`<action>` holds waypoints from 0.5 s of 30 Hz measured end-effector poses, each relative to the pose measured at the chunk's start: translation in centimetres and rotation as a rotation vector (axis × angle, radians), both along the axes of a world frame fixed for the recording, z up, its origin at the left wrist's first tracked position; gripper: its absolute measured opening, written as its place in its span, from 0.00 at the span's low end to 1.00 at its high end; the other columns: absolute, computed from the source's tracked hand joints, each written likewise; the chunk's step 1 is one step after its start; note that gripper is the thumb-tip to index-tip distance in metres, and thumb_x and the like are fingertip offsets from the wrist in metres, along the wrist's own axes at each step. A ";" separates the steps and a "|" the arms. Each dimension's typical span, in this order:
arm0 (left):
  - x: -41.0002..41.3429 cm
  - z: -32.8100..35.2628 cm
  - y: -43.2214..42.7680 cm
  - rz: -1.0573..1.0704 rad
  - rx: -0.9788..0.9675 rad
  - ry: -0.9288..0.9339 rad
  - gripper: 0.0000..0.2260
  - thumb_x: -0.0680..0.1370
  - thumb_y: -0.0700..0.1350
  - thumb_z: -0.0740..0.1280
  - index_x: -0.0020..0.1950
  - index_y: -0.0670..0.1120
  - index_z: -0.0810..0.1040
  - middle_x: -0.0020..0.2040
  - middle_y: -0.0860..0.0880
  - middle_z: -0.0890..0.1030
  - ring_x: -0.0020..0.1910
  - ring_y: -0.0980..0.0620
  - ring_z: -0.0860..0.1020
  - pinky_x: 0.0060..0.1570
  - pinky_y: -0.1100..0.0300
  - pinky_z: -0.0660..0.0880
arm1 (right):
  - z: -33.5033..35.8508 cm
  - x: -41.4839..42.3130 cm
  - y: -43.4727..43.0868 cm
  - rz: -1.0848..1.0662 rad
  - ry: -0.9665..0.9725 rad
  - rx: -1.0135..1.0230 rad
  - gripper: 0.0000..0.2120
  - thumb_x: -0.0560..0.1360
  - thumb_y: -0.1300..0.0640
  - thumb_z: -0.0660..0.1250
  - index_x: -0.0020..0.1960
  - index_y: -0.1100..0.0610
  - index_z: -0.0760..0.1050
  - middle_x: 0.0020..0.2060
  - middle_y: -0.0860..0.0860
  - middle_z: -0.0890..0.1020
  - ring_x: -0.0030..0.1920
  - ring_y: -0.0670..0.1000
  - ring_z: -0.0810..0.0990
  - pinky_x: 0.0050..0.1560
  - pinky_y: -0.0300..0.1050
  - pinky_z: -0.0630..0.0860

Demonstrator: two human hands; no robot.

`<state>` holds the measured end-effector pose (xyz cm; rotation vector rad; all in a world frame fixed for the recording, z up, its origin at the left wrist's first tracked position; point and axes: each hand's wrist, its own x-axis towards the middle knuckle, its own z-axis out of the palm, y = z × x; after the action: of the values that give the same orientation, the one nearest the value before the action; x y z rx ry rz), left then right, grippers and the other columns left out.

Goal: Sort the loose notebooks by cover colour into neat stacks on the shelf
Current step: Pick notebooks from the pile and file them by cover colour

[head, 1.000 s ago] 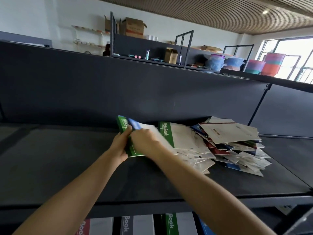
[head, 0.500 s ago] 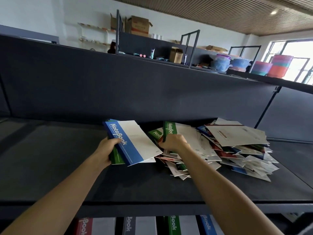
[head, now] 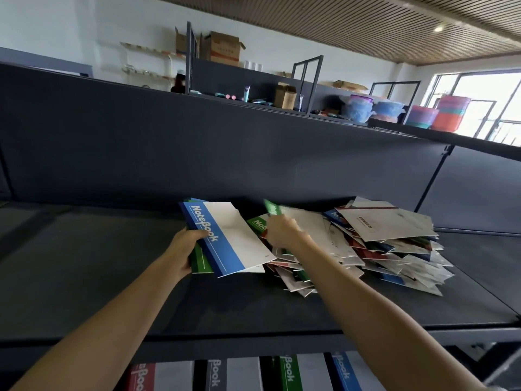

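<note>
The left hand [head: 184,248] grips a blue notebook [head: 225,238] stacked on a green one [head: 200,262], fingers curled round their spines. Just beside it, the right hand [head: 282,231] pinches a green-spined notebook [head: 306,221] — tilted up off the loose heap [head: 394,249] on the dark shelf [head: 84,277].

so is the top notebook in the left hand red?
No, the left hand grips a blue notebook on top, with a green notebook beneath it.
</note>
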<state>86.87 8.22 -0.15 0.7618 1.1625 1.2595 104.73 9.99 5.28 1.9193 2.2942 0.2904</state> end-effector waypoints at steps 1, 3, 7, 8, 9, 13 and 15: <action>0.3 0.2 -0.1 -0.002 0.004 -0.008 0.09 0.79 0.37 0.61 0.59 0.43 0.69 0.44 0.44 0.77 0.40 0.46 0.77 0.36 0.53 0.72 | 0.0 -1.3 -1.0 0.047 -0.031 0.025 0.16 0.79 0.66 0.54 0.65 0.66 0.69 0.61 0.60 0.76 0.61 0.58 0.76 0.57 0.46 0.73; 0.9 0.5 -0.3 -0.023 0.011 -0.063 0.09 0.80 0.39 0.59 0.61 0.41 0.71 0.45 0.43 0.78 0.41 0.46 0.77 0.38 0.52 0.73 | -0.3 -4.3 -3.1 0.195 -0.079 0.078 0.16 0.79 0.65 0.54 0.65 0.65 0.68 0.60 0.59 0.77 0.60 0.58 0.77 0.54 0.46 0.74; 1.6 0.2 -0.9 -0.048 -0.011 -0.130 0.15 0.81 0.44 0.58 0.65 0.38 0.71 0.46 0.42 0.79 0.42 0.46 0.77 0.41 0.54 0.73 | -1.8 -8.3 -5.9 0.350 -0.047 0.103 0.18 0.80 0.60 0.57 0.68 0.66 0.66 0.59 0.59 0.77 0.56 0.58 0.78 0.47 0.47 0.74; 1.5 0.0 -1.0 -0.041 -0.006 -0.084 0.15 0.81 0.43 0.58 0.65 0.37 0.71 0.42 0.43 0.78 0.39 0.46 0.76 0.37 0.55 0.72 | -1.8 -8.6 -5.9 0.332 -0.002 0.081 0.18 0.80 0.59 0.57 0.67 0.65 0.67 0.58 0.59 0.78 0.55 0.58 0.78 0.45 0.48 0.73; 1.3 -0.1 -1.2 -0.028 -0.003 -0.029 0.15 0.80 0.41 0.59 0.65 0.36 0.71 0.40 0.43 0.77 0.36 0.46 0.76 0.34 0.56 0.71 | -1.7 -8.6 -5.7 0.307 0.065 0.058 0.16 0.80 0.58 0.56 0.65 0.63 0.70 0.57 0.58 0.78 0.54 0.59 0.78 0.44 0.47 0.72; -0.4 -0.8 -1.6 -0.004 -0.040 -0.014 0.12 0.80 0.41 0.61 0.63 0.39 0.72 0.42 0.44 0.78 0.39 0.46 0.77 0.34 0.55 0.72 | -2.1 -5.6 -2.6 0.088 0.424 -0.050 0.16 0.79 0.54 0.55 0.59 0.62 0.74 0.55 0.59 0.79 0.54 0.60 0.78 0.45 0.44 0.72; -1.3 -1.1 -2.0 -0.012 -0.050 -0.053 0.11 0.81 0.42 0.60 0.62 0.41 0.72 0.45 0.45 0.79 0.41 0.47 0.78 0.35 0.55 0.72 | -3.2 -2.8 -1.1 -0.077 0.471 0.032 0.15 0.79 0.54 0.57 0.61 0.61 0.72 0.57 0.59 0.78 0.55 0.59 0.77 0.45 0.43 0.72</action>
<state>85.52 6.23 -1.25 0.6937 1.1409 1.2296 101.97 8.89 2.03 2.2844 2.4834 -0.1543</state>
